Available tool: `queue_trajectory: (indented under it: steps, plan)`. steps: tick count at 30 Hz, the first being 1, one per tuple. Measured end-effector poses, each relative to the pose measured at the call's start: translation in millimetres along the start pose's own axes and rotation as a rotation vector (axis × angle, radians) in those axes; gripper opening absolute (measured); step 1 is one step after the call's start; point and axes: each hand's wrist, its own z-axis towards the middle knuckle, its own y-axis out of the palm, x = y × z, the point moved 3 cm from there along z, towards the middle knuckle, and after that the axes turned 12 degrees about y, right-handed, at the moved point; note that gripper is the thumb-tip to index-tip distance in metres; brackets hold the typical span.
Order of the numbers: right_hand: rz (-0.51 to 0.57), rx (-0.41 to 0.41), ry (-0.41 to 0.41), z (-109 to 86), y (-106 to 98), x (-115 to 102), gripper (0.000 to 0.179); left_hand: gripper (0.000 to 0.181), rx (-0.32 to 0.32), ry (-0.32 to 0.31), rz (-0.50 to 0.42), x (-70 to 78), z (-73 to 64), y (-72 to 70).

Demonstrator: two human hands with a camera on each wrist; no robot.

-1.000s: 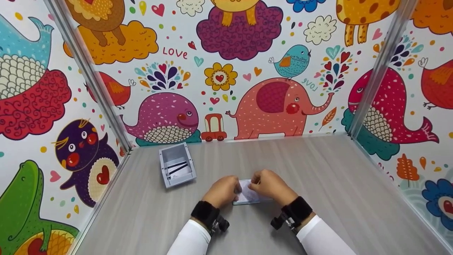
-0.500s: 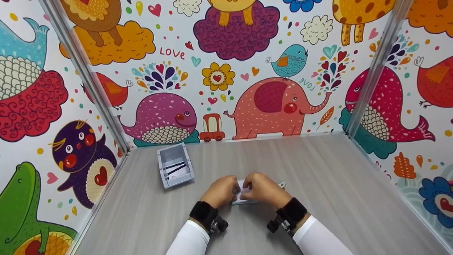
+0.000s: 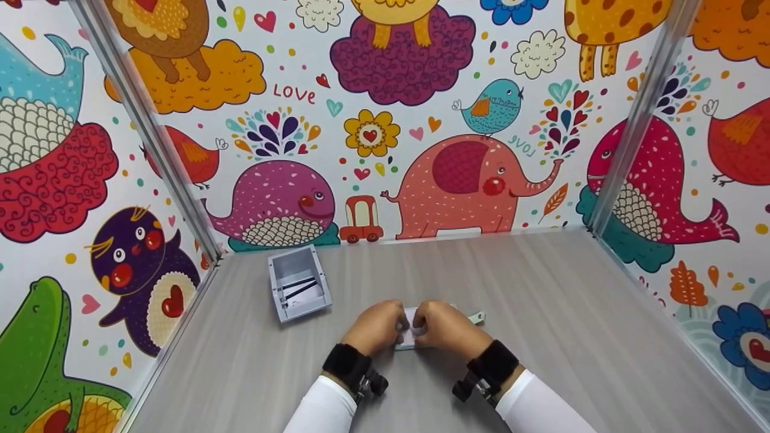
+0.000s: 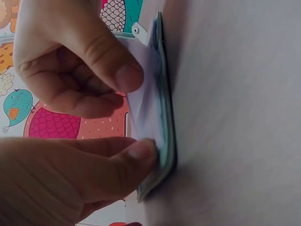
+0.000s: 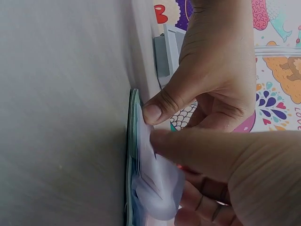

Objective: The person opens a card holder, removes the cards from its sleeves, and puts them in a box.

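Note:
A small card holder with a pale green cover and translucent plastic sleeves lies open on the table, mostly covered by both hands. My left hand pinches its left end; in the left wrist view the thumb lies over the sleeve edge. Close beside it, my right hand pinches a lifted clear sleeve, thumb on one face and curled fingers behind. What sits inside the sleeve is too blurred to tell. A strap with a snap button sticks out past the right hand.
A grey box stands at the back left, with black strips and something white in it. Walls with printed animals enclose the wood-grain table at the back and sides.
My right hand has shifted left along the card holder, close to the left hand, uncovering the snap strap on the right. The left hand has stayed at the left end.

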Motion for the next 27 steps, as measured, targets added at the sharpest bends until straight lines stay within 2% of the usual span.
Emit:
queue_trajectory:
  steps: [7,15,23,27]
  plan:
    - [-0.087,0.055,-0.049,-2.9,-2.2,-2.1,0.015,0.026,-0.007,0.017,0.016,0.0,0.3,0.8]
    - [-0.129,0.083,-0.024,-4.1,-3.6,-1.1,0.016,0.023,0.018,-0.038,-0.024,-0.8,0.0,-1.3]
    - [-0.097,0.077,0.114,-1.8,-11.6,2.1,0.01,0.02,0.008,-0.079,-0.025,0.9,0.5,-1.9]
    - [-0.082,0.077,0.202,1.2,-17.2,6.4,0.015,0.02,-0.001,-0.088,-0.02,1.8,0.7,-1.2]
